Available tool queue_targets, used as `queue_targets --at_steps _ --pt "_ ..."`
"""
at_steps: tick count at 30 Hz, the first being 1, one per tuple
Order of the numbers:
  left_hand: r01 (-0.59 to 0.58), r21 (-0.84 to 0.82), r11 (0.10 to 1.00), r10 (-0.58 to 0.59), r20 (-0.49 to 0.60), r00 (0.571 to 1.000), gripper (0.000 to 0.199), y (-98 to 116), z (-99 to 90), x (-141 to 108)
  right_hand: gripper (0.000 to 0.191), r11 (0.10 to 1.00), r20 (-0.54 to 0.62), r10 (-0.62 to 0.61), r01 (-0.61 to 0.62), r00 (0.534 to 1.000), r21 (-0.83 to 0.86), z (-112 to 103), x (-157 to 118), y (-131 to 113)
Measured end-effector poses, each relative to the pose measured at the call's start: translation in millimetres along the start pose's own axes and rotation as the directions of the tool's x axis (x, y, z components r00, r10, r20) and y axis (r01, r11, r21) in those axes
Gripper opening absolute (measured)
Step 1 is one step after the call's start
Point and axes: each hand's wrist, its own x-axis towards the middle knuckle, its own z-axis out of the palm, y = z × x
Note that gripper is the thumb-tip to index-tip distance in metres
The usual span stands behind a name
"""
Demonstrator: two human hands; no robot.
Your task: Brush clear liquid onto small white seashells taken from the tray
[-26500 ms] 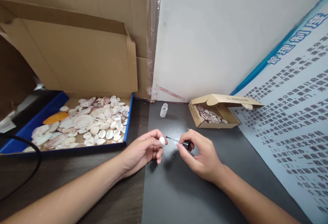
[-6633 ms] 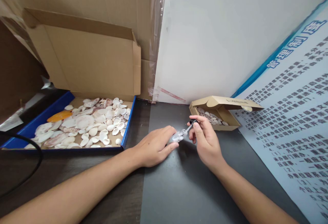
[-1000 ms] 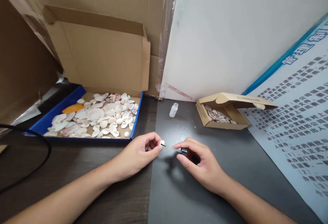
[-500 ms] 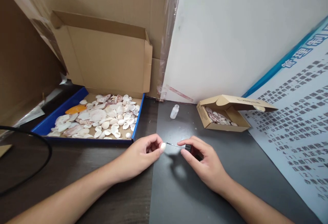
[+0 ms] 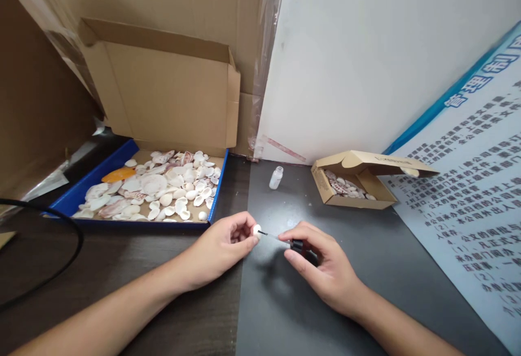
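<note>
My left hand [image 5: 228, 245] pinches a small white shell [image 5: 256, 231] between thumb and fingertips, above the seam where the brown and grey surfaces meet. My right hand [image 5: 319, 261] is closed on the black cap of a thin brush [image 5: 280, 237]. The brush's dark tip points left and appears to touch the shell. Beyond the hands, a small clear glass bottle [image 5: 275, 178] with whitish contents stands upright and uncapped on the grey mat [image 5: 277, 312].
A blue-edged cardboard box [image 5: 222, 185] full of shells lies open at left, lid raised. At right sits a smaller carton [image 5: 354, 202] holding several shells, beside a printed poster [image 5: 480, 193]. A black cable [image 5: 77, 253] curves in at far left.
The brush tip has moved left from just beside the shell onto it, the brush now sloping down to the right. The shell has turned slightly in my left fingers.
</note>
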Motion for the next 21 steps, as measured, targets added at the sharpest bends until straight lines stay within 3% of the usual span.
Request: queue_targets --at_steps 6,11,16,21 --pt "0.043 -0.055 0.998 -0.042 0.02 0.999 0.024 0.8 1.4 0.0 0.013 0.999 -0.068 0.053 -0.053 0.996 0.003 0.8 -0.3 1.8" --pt "0.052 -0.075 0.996 -0.051 0.019 0.999 0.024 2.7 1.4 -0.1 0.013 1.0 0.038 0.028 -0.027 0.999 -0.012 0.1 0.9 -0.1" --pt "0.061 -0.1 0.993 -0.06 0.008 0.998 0.026 2.7 1.2 -1.2 0.013 0.998 -0.036 0.011 -0.013 0.999 -0.054 -0.7 0.4 -2.6" --pt "0.085 -0.153 0.985 -0.083 0.017 0.996 0.03 0.6 -0.3 -0.4 0.022 0.997 0.101 -0.068 0.07 0.993 -0.015 0.6 -7.0 -8.1"
